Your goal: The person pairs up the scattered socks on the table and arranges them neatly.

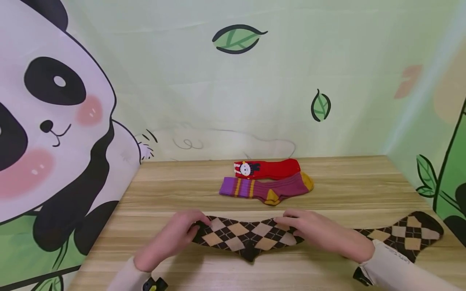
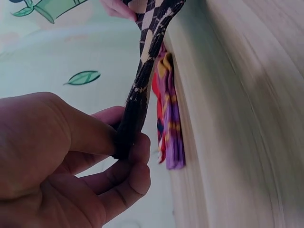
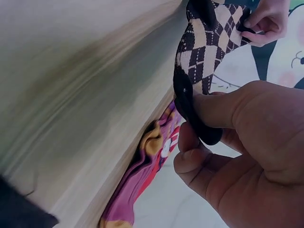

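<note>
Stretched between both hands is an argyle sock (image 1: pixel 251 238) in black, tan and grey, its black heel pointing down toward the wooden table. My left hand (image 1: pixel 182 230) pinches the black cuff end; in the left wrist view thumb and fingers close round that dark edge (image 2: pixel 128 135). My right hand (image 1: pixel 316 228) grips the rounded black toe (image 3: pixel 206 126) between thumb and fingers. A second argyle sock (image 1: pixel 415 236) lies at the right, its upper part hidden behind the right forearm.
Toward the back of the wooden table (image 1: pixel 167 190) lie a red sock (image 1: pixel 278 169) with a white animal face and a purple sock (image 1: pixel 265 190) with yellow heel, toe and stripes. Behind them rises a pale green backdrop (image 1: pixel 174 97) printed with a panda and leaves.
</note>
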Action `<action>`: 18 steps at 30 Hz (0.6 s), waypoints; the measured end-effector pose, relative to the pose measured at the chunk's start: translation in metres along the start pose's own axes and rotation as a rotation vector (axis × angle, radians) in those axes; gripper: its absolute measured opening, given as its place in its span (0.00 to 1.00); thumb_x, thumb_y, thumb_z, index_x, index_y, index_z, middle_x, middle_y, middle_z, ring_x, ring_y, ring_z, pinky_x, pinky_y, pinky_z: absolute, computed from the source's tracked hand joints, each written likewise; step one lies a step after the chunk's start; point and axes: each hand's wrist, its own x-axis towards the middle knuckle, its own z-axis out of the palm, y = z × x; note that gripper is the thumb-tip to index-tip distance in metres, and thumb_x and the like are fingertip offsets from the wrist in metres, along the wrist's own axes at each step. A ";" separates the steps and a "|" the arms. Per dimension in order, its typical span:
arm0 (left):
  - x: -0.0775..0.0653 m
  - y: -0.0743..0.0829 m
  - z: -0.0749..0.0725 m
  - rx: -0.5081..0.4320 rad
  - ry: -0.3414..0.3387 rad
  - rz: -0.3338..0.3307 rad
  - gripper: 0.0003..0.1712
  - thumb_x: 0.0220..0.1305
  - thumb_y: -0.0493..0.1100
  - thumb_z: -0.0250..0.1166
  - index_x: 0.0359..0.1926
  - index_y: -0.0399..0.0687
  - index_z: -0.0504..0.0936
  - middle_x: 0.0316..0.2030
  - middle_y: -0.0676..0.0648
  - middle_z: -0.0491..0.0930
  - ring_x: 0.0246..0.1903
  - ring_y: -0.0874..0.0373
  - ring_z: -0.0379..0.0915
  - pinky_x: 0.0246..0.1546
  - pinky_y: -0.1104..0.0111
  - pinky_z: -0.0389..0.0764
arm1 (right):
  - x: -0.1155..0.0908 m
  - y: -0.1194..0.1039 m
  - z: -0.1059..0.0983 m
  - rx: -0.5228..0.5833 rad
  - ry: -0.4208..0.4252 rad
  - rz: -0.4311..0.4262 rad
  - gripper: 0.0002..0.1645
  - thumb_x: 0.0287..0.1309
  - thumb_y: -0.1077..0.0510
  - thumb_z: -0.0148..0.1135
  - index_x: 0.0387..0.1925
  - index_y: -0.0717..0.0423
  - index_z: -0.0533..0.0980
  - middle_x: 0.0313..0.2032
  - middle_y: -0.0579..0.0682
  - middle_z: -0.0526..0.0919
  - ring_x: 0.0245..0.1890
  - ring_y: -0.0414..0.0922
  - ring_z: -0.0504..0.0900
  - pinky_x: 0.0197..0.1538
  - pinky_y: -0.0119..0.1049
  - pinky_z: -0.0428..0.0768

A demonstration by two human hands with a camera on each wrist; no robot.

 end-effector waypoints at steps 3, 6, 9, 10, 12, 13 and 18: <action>0.005 0.004 0.006 -0.013 -0.001 0.008 0.23 0.55 0.18 0.61 0.43 0.44 0.87 0.43 0.50 0.87 0.47 0.53 0.83 0.49 0.60 0.85 | -0.007 0.003 0.000 -0.007 -0.016 0.027 0.33 0.57 0.72 0.71 0.63 0.51 0.79 0.51 0.47 0.81 0.47 0.42 0.83 0.48 0.37 0.85; 0.010 0.010 0.012 -0.032 -0.006 0.009 0.23 0.55 0.18 0.61 0.44 0.45 0.87 0.43 0.50 0.87 0.47 0.53 0.83 0.49 0.61 0.84 | -0.013 0.007 -0.001 -0.004 -0.040 0.063 0.32 0.58 0.72 0.70 0.62 0.49 0.80 0.51 0.46 0.80 0.46 0.42 0.82 0.48 0.38 0.85; 0.014 0.014 0.018 -0.050 -0.008 0.014 0.22 0.56 0.18 0.61 0.43 0.44 0.87 0.43 0.49 0.87 0.47 0.52 0.84 0.49 0.61 0.85 | -0.020 0.011 -0.002 -0.004 -0.062 0.099 0.31 0.58 0.71 0.71 0.62 0.48 0.81 0.52 0.48 0.80 0.47 0.45 0.83 0.47 0.40 0.86; 0.016 0.016 0.020 -0.056 -0.010 0.010 0.22 0.56 0.18 0.61 0.43 0.44 0.87 0.43 0.49 0.87 0.47 0.52 0.84 0.48 0.61 0.85 | -0.022 0.012 -0.002 0.001 -0.070 0.111 0.31 0.58 0.70 0.71 0.62 0.48 0.81 0.53 0.49 0.80 0.47 0.46 0.84 0.47 0.41 0.86; 0.018 0.018 0.024 -0.068 -0.014 0.000 0.21 0.56 0.18 0.61 0.43 0.43 0.87 0.43 0.48 0.87 0.46 0.52 0.84 0.47 0.62 0.85 | -0.024 0.014 -0.004 0.007 -0.088 0.128 0.30 0.58 0.70 0.71 0.61 0.48 0.81 0.53 0.50 0.80 0.47 0.47 0.84 0.46 0.41 0.86; 0.020 0.019 0.027 -0.073 -0.018 -0.003 0.21 0.56 0.18 0.61 0.43 0.42 0.87 0.43 0.48 0.87 0.46 0.52 0.84 0.47 0.62 0.85 | -0.026 0.015 -0.005 0.010 -0.096 0.135 0.30 0.58 0.70 0.71 0.61 0.49 0.81 0.53 0.50 0.79 0.47 0.47 0.84 0.46 0.41 0.86; 0.027 0.023 0.037 -0.078 -0.043 0.003 0.20 0.56 0.19 0.61 0.44 0.40 0.87 0.43 0.46 0.87 0.47 0.51 0.84 0.49 0.61 0.84 | -0.031 0.020 -0.007 0.023 -0.108 0.132 0.31 0.54 0.72 0.73 0.59 0.51 0.82 0.47 0.46 0.79 0.42 0.43 0.82 0.42 0.37 0.86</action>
